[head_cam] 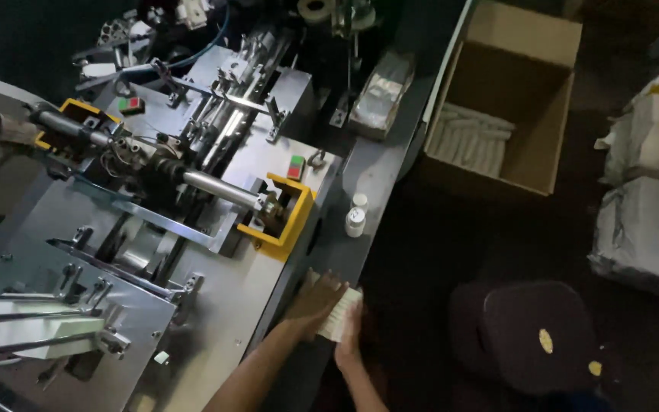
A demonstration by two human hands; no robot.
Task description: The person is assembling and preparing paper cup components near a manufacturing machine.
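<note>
Dim workshop, grey steel packaging machine (215, 305) with yellow guards, open cardboard carton (512, 91) beyond. At the machine's near edge, a pale stack of small packets (342, 311) clamped between both hands: left hand (314, 304) pressed flat on its left face, right hand (350, 342) closed on its lower end. Long axis of stack running away from the body, tilted slightly right; two small white bottles (357, 215) just beyond.

Single head-worn view, steeply downward and fairly near, over machine (192, 191) edge and floor.
</note>
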